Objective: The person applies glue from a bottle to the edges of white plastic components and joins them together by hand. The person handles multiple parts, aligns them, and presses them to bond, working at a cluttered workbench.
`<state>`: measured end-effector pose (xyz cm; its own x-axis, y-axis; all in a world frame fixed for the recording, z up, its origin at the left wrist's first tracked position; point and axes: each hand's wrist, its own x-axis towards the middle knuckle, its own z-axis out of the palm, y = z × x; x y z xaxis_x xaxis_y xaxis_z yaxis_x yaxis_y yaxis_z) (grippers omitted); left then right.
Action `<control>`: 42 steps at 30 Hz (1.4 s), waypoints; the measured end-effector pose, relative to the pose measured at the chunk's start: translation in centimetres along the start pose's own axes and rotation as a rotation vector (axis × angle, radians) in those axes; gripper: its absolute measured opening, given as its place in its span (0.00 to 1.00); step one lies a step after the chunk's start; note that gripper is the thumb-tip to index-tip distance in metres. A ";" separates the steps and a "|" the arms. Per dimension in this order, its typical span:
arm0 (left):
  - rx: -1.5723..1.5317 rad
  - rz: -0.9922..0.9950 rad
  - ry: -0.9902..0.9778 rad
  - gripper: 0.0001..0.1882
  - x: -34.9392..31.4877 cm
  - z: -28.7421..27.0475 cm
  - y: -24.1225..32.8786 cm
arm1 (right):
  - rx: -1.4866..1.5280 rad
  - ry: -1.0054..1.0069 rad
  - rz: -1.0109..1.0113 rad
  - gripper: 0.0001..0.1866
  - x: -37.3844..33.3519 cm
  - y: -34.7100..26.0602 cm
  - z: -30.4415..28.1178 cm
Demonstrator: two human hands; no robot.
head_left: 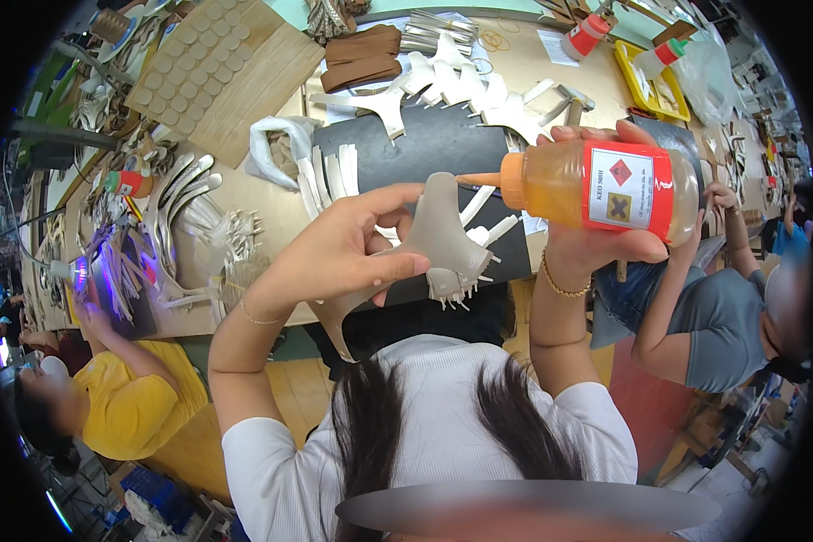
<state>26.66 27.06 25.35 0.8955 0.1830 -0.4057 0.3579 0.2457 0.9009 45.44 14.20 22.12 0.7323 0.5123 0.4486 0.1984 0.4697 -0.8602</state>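
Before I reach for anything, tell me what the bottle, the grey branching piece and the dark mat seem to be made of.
Bottle: likely glossy translucent plastic; amber liquid shows through its wall.
Grey branching piece: possibly leather or a synthetic, smooth and low-sheen, with an even, unpatterned face.
Dark mat: perhaps rubber or coated sheet, judging by its flat black surface; the look leaves it open.

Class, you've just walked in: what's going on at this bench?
A person's left hand holds a pale grey branching piece. The right hand grips a squeeze bottle of amber liquid, lying sideways, its nozzle pointing at the piece's upper tip; contact is unclear. Pale strips lie on a dark mat beyond.
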 end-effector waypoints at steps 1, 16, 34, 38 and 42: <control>-0.003 0.014 -0.010 0.32 -0.1 0.0 -0.1 | -0.006 -0.009 -0.006 0.60 0.0 0.0 0.1; -0.060 0.014 -0.016 0.31 0.2 0.2 -0.2 | 0.755 -0.204 -0.026 0.61 0.4 0.6 -0.4; -0.122 -0.010 0.007 0.23 0.5 0.3 0.8 | 0.374 -0.286 -0.199 0.63 0.4 1.7 -0.8; -0.108 -0.025 0.009 0.21 0.5 0.5 1.0 | 0.298 -0.275 -0.129 0.63 -0.2 1.6 -0.3; -0.091 -0.029 0.028 0.21 0.6 0.6 0.9 | 0.654 -0.247 0.030 0.62 -0.1 1.4 0.0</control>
<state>27.71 26.80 26.00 0.8769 0.2007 -0.4368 0.3572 0.3362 0.8714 45.62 14.82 20.86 0.5462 0.6437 0.5360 -0.3092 0.7496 -0.5852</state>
